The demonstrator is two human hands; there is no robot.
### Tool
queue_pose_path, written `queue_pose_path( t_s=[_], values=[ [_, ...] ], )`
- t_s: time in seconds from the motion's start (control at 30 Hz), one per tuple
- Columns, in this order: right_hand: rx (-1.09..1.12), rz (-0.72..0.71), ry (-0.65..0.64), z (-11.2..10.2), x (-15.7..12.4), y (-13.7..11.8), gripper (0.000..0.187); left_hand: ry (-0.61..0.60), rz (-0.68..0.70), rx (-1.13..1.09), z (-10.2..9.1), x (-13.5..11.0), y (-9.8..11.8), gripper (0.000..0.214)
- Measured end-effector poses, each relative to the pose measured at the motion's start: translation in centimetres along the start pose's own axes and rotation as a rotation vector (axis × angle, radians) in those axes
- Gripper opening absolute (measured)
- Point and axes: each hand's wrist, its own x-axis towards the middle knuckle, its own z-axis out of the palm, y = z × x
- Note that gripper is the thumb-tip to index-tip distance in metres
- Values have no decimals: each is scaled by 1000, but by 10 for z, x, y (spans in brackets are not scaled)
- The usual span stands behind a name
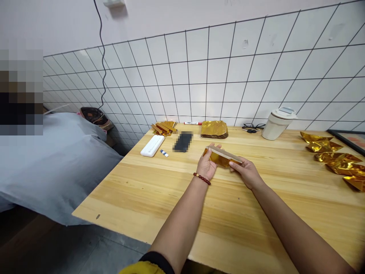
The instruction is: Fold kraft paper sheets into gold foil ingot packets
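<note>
Both hands hold one folded sheet of gold foil paper (221,156) just above the wooden table (159,190). My left hand (207,164), with a red bead bracelet at the wrist, grips the sheet's left end with fingers curled. My right hand (247,172) pinches its right end. The paper's pale back faces up, its gold side down.
A stack of gold sheets (214,129) and a red marker (192,123) lie near the tiled wall. Folded gold strips (164,128), a white power bank (152,145), a small glue tube (164,153) and a blurred phone (183,142) sit left. A white cup (277,123), glasses (252,126) and folded gold pieces (336,160) are right.
</note>
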Motion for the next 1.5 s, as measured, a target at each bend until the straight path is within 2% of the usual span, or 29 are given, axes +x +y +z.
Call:
queue_pose_path(
  t_s=[0.1, 0.17, 0.27, 0.43, 0.6, 0.87, 1.1, 1.27, 1.5],
  values=[
    [44, -3, 87, -2, 2, 0, 33, -74, -43, 17, -1, -1, -1, 32],
    [121, 8, 159, -3, 4, -2, 38, -112, -70, 9, -1, -2, -1, 43],
    [205, 26, 212, -3, 5, -5, 43, -117, -124, 7, -1, -2, -1, 54],
    [114, -4, 152, -2, 4, 0, 38, -35, -143, 150, -4, 0, -6, 24],
    [30, -17, 89, -3, 3, 5, 33, -44, -101, 229, -6, 1, -9, 29],
    [219, -54, 252, -4, 4, -4, 34, -46, -104, 298, -6, -1, -11, 24],
    [15, -72, 165, 1, 0, -1, 39, -21, -83, 164, 0, -4, -7, 23],
    [-96, 28, 59, 4, -7, -4, 43, 19, -65, 43, -2, -3, -4, 25],
    [-117, 65, -9, 3, -9, -3, 45, 84, -78, -97, -5, -7, -4, 21]
  ],
)
